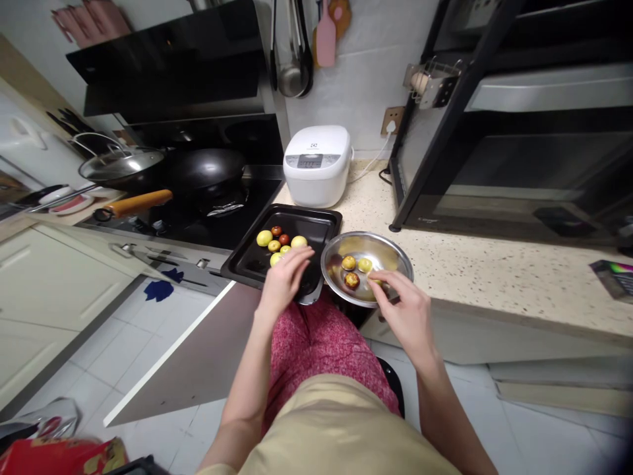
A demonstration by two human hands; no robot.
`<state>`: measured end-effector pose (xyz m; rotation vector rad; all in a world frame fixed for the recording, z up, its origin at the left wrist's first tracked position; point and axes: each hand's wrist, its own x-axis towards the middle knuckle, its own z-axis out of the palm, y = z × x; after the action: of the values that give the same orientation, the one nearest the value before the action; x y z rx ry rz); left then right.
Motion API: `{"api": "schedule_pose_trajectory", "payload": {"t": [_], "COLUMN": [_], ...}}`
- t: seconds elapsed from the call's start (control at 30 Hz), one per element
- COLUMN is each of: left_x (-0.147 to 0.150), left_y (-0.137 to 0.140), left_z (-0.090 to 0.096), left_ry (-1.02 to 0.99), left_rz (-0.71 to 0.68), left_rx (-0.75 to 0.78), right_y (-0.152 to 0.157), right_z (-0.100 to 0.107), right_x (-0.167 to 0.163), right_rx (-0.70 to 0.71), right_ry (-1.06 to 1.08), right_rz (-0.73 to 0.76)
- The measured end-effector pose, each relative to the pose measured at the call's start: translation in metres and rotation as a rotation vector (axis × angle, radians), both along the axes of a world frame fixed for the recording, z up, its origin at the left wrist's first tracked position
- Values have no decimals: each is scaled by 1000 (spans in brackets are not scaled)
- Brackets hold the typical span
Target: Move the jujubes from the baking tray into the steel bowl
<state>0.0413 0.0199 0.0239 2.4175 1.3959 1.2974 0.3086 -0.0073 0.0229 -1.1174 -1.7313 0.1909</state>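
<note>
In the head view, my left hand (287, 274) hovers over the near side of a black baking tray (316, 221), fingers stretched out to the right. Beside it on the tray lie several small round pale-yellow fruits (264, 238) and two dark red ones (283, 239). My right hand (406, 307) reaches into a shallow steel bowl (336, 284), thumb and fingertips pinched at a yellow fruit mostly hidden behind them. Also inside the bowl are a plain yellow fruit (364, 265) and two browned ones, the darker browned fruit (351, 280) being closer to me.
A white rice cooker (317, 168) stands behind the tray, its cord running to a wall socket (392, 121). Left is a hob with a wok (210, 168) and a lidded pan (121, 165). An oven (519, 178) sits right. A cabinet door (198, 356) juts out below the tray.
</note>
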Motion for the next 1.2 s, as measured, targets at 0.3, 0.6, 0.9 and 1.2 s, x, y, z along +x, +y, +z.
{"api": "schedule_pose_trajectory", "payload": {"t": [0.3,0.6,0.9,1.2], "left_x": [-73,-64,-29,68], "left_y": [104,143,102,26], "left_z": [38,33,59,49], "left_ry": [479,567,441,236], "left_rz": [442,418,362,-302], "left_rx": [-442,-562,-321,-278], "right_y": [-12,-15,-12,-17], "right_z": [-8,-7,-14,-13], "right_x": [4,19,18,14], "right_rx": [133,180,135,92], "right_ry": [21,26,26,36], "right_rz": [-29,-98,-102,-82]}}
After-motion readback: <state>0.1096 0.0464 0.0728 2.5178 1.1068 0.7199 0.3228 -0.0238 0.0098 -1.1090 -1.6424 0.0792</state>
